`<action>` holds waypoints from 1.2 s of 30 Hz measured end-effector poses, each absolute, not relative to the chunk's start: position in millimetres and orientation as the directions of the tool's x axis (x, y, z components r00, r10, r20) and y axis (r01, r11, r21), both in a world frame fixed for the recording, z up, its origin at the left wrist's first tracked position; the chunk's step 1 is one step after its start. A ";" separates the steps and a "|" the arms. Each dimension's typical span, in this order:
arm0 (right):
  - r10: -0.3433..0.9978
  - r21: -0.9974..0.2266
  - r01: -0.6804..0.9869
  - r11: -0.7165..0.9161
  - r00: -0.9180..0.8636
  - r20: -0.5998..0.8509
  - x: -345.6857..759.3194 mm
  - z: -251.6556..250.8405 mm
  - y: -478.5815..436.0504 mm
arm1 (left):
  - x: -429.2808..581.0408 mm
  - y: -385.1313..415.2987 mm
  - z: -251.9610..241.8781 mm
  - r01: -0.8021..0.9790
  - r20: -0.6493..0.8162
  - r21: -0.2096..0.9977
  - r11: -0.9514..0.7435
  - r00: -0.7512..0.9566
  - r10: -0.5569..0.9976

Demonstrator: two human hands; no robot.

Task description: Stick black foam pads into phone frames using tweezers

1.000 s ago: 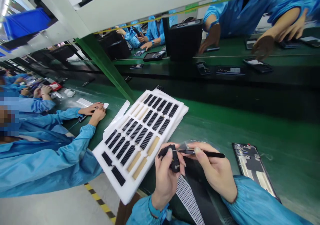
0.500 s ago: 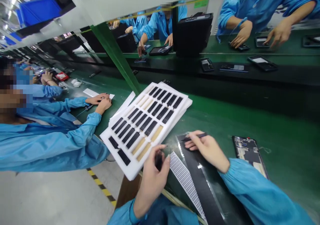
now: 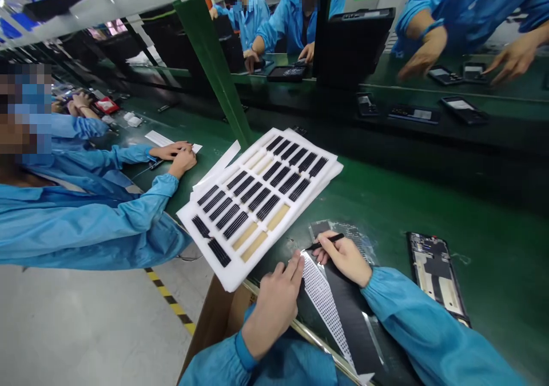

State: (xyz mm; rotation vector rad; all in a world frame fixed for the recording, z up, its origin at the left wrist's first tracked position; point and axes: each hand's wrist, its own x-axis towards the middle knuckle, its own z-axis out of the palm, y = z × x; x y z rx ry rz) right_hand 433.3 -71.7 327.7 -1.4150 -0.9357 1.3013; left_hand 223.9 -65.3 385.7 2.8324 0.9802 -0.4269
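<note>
My left hand point(image 3: 277, 297) lies on the table edge with its fingers stretched out toward a white dotted strip point(image 3: 322, 300) on a black mat point(image 3: 351, 323); nothing shows in it. My right hand point(image 3: 343, 255) pinches black tweezers point(image 3: 325, 241), their tip pointing left at the top end of the strip. A white foam tray point(image 3: 231, 271) with rows of black strips and some tan empty slots sits just left of my hands. An open phone frame point(image 3: 435, 271) lies to the right on the green table.
A co-worker in a blue smock sits at the left, hands point(image 3: 180, 156) on the table by a white sheet. Across a black conveyor point(image 3: 407, 140) other people handle phones. A green post point(image 3: 214, 66) rises behind the tray. A cardboard box point(image 3: 218, 317) stands under the table edge.
My left hand has lowered from holding a small black part to resting flat by the strip. My right hand moved the tweezers down to the strip's top end.
</note>
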 end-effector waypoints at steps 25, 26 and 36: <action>0.787 -0.988 -0.113 -0.105 0.598 -0.152 540.6 338.3 -102.3 | 315.5 -35.2 395.9 0.535 -0.154 0.080 -0.841 0.840 0.520; 0.787 -0.990 -0.106 -0.098 0.601 -0.142 539.6 337.2 -98.8 | 324.4 -32.0 395.0 0.534 -0.149 0.072 -0.842 0.841 0.521; 0.846 -0.986 -0.106 -0.131 0.506 -0.167 533.5 331.5 -69.5 | 355.2 -9.3 376.5 0.567 -0.177 0.052 -0.822 0.815 0.551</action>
